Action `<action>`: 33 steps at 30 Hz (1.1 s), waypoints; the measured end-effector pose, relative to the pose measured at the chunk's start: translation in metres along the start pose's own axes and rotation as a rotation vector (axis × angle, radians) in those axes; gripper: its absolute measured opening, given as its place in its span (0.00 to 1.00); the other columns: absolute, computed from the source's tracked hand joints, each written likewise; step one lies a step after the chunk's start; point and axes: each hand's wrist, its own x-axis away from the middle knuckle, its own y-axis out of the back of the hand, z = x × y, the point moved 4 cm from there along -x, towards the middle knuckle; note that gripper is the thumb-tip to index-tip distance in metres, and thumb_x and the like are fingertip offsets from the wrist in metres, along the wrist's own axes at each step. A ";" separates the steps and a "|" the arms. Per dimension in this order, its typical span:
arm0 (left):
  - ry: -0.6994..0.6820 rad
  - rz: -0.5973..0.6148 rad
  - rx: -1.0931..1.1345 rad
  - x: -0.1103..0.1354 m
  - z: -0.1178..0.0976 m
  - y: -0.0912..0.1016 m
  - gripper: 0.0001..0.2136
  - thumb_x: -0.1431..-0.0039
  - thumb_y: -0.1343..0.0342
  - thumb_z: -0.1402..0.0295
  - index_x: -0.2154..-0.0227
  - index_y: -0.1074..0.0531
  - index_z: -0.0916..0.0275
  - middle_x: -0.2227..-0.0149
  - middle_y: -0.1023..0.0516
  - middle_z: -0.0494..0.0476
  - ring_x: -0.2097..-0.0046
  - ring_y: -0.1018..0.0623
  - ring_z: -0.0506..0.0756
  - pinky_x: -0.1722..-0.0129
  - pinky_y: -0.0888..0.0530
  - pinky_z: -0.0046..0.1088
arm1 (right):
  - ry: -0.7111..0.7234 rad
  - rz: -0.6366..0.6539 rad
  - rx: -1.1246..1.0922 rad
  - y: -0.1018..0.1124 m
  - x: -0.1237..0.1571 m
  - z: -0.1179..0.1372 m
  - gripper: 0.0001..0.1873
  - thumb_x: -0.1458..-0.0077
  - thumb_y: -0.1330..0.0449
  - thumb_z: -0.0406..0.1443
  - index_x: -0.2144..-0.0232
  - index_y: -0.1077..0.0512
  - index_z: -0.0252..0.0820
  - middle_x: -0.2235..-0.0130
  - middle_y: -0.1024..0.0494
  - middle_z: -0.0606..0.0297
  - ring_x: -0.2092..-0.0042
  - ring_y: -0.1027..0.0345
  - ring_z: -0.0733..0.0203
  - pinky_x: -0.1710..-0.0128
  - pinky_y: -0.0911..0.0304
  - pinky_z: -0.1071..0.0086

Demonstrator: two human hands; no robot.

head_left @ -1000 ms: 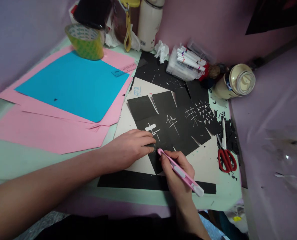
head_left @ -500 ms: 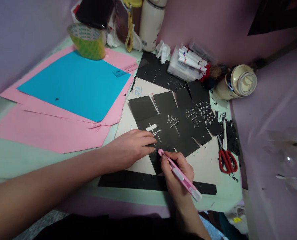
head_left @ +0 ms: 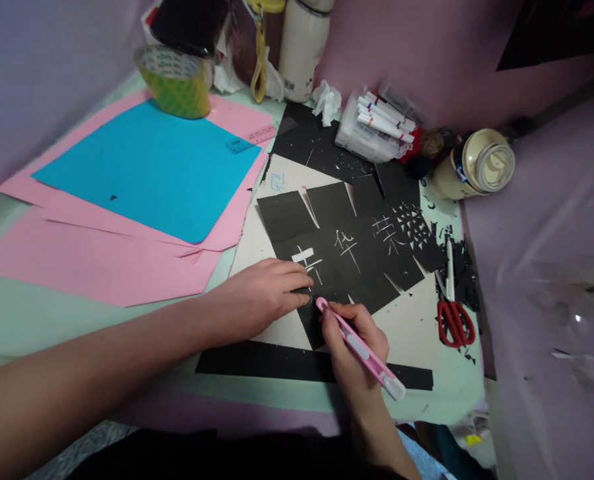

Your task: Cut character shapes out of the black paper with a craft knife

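Observation:
A pink utility knife [head_left: 359, 347] is gripped like a pen in my right hand [head_left: 357, 337], its tip against the black paper [head_left: 321, 227]. Cut-out characters show white in this paper, and small triangles are cut near its right end. Several slits run in from its edges. My left hand [head_left: 271, 293] lies flat on the paper's lower left part, fingers stretched toward the knife tip. Beneath the black paper is a pale sheet [head_left: 407, 320]. The blade itself is too small to make out.
Red-handled scissors [head_left: 455, 323] lie at the right among black scraps. Left are a blue sheet [head_left: 157, 173] on pink paper [head_left: 101, 267], a tape roll [head_left: 181, 90] and a clear ruler [head_left: 249, 141]. Behind stand a white bottle [head_left: 304, 50], markers [head_left: 384, 120] and a cream cup [head_left: 469, 167].
The rear end of the utility knife has tilted very slightly to the right. My left hand and the black paper have stayed in place.

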 end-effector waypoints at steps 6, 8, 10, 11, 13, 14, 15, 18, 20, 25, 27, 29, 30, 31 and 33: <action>0.004 0.010 -0.002 0.000 0.000 0.000 0.12 0.34 0.53 0.75 0.57 0.24 0.64 0.50 0.23 0.61 0.46 0.27 0.61 0.52 0.28 0.38 | 0.010 0.019 0.014 -0.001 0.003 0.000 0.05 0.44 0.37 0.35 0.72 0.27 0.42 0.75 0.25 0.71 0.76 0.36 0.68 0.76 0.39 0.74; 0.007 0.010 -0.002 0.000 0.001 0.000 0.12 0.34 0.53 0.75 0.57 0.24 0.64 0.50 0.23 0.61 0.46 0.27 0.61 0.52 0.28 0.38 | 0.023 0.019 0.018 -0.002 0.004 0.000 0.05 0.45 0.37 0.35 0.72 0.27 0.42 0.75 0.25 0.70 0.76 0.36 0.68 0.76 0.39 0.74; 0.004 0.013 0.002 0.000 0.000 0.000 0.12 0.34 0.53 0.75 0.57 0.24 0.64 0.50 0.23 0.62 0.46 0.27 0.61 0.52 0.28 0.39 | 0.016 0.008 0.017 -0.002 0.004 0.001 0.05 0.45 0.37 0.35 0.73 0.27 0.41 0.75 0.25 0.70 0.76 0.36 0.67 0.76 0.39 0.74; 0.004 0.014 0.005 0.001 0.000 0.000 0.12 0.34 0.53 0.75 0.57 0.24 0.64 0.50 0.23 0.62 0.46 0.27 0.61 0.52 0.28 0.38 | 0.002 0.004 0.014 -0.001 0.004 0.000 0.06 0.45 0.37 0.36 0.73 0.27 0.41 0.75 0.24 0.69 0.76 0.36 0.67 0.76 0.39 0.73; 0.010 0.015 0.012 0.001 0.000 0.000 0.13 0.35 0.53 0.76 0.57 0.24 0.64 0.49 0.23 0.62 0.46 0.27 0.61 0.52 0.27 0.38 | -0.050 0.005 0.000 0.000 0.002 -0.001 0.07 0.45 0.37 0.37 0.74 0.27 0.41 0.75 0.24 0.68 0.76 0.35 0.66 0.76 0.39 0.73; 0.014 0.013 0.015 0.001 0.001 -0.001 0.13 0.35 0.53 0.76 0.57 0.24 0.64 0.49 0.23 0.62 0.46 0.27 0.61 0.52 0.27 0.38 | -0.082 0.013 -0.012 0.000 0.000 -0.002 0.07 0.45 0.37 0.37 0.74 0.27 0.41 0.75 0.23 0.68 0.75 0.34 0.66 0.76 0.39 0.73; 0.017 0.007 0.018 0.002 0.001 -0.001 0.13 0.35 0.53 0.76 0.57 0.24 0.63 0.49 0.24 0.62 0.46 0.27 0.61 0.51 0.27 0.38 | -0.118 0.026 -0.025 0.001 -0.001 -0.002 0.08 0.46 0.37 0.38 0.74 0.26 0.41 0.75 0.23 0.67 0.75 0.34 0.65 0.76 0.39 0.73; 0.012 -0.004 0.023 0.002 0.001 -0.002 0.13 0.36 0.53 0.76 0.57 0.24 0.63 0.49 0.24 0.63 0.46 0.27 0.61 0.51 0.27 0.38 | -0.206 0.064 -0.073 0.002 -0.006 -0.003 0.09 0.47 0.36 0.40 0.72 0.25 0.40 0.76 0.23 0.67 0.76 0.33 0.65 0.77 0.38 0.73; 0.011 0.009 0.023 0.001 0.002 -0.003 0.13 0.37 0.52 0.77 0.56 0.24 0.63 0.49 0.24 0.63 0.46 0.27 0.61 0.51 0.28 0.38 | -0.239 0.087 -0.104 0.002 -0.008 -0.003 0.09 0.47 0.35 0.40 0.72 0.25 0.40 0.76 0.23 0.67 0.76 0.31 0.65 0.77 0.37 0.73; 0.014 0.025 0.019 0.000 0.002 -0.001 0.13 0.36 0.52 0.77 0.56 0.24 0.63 0.49 0.24 0.62 0.46 0.27 0.61 0.51 0.26 0.39 | -0.255 0.065 -0.166 0.003 -0.010 -0.002 0.08 0.48 0.35 0.40 0.72 0.24 0.40 0.76 0.21 0.66 0.74 0.29 0.64 0.75 0.33 0.73; 0.007 0.020 0.013 0.001 0.002 -0.002 0.12 0.36 0.53 0.77 0.57 0.24 0.64 0.50 0.23 0.62 0.46 0.27 0.61 0.50 0.26 0.39 | -0.222 0.019 -0.158 0.004 -0.010 -0.001 0.07 0.48 0.35 0.39 0.72 0.25 0.40 0.76 0.22 0.67 0.75 0.29 0.64 0.75 0.34 0.73; 0.017 -0.010 -0.010 0.002 0.003 -0.002 0.12 0.35 0.52 0.77 0.58 0.24 0.66 0.50 0.23 0.63 0.46 0.26 0.61 0.49 0.26 0.40 | -0.177 -0.012 -0.136 0.003 -0.008 -0.001 0.07 0.48 0.35 0.38 0.72 0.25 0.40 0.75 0.22 0.67 0.75 0.30 0.65 0.76 0.34 0.73; 0.034 -0.034 -0.029 0.002 0.004 -0.002 0.11 0.34 0.52 0.76 0.58 0.24 0.67 0.49 0.23 0.64 0.45 0.26 0.62 0.48 0.26 0.41 | -0.155 -0.025 -0.125 0.003 -0.007 -0.001 0.07 0.48 0.35 0.38 0.72 0.25 0.40 0.75 0.22 0.66 0.75 0.31 0.65 0.76 0.34 0.73; 0.055 -0.058 -0.050 0.002 0.005 -0.002 0.10 0.34 0.51 0.75 0.59 0.24 0.68 0.49 0.24 0.64 0.44 0.27 0.62 0.46 0.26 0.42 | -0.134 -0.035 -0.116 0.002 -0.005 -0.001 0.06 0.48 0.35 0.38 0.72 0.25 0.40 0.74 0.21 0.66 0.75 0.31 0.65 0.75 0.34 0.72; 0.090 -0.082 -0.080 0.003 0.007 -0.002 0.09 0.34 0.48 0.72 0.58 0.24 0.68 0.47 0.24 0.64 0.42 0.28 0.64 0.44 0.27 0.44 | -0.095 -0.048 -0.095 0.000 -0.003 -0.002 0.06 0.47 0.35 0.37 0.71 0.25 0.41 0.73 0.21 0.65 0.74 0.30 0.64 0.74 0.33 0.71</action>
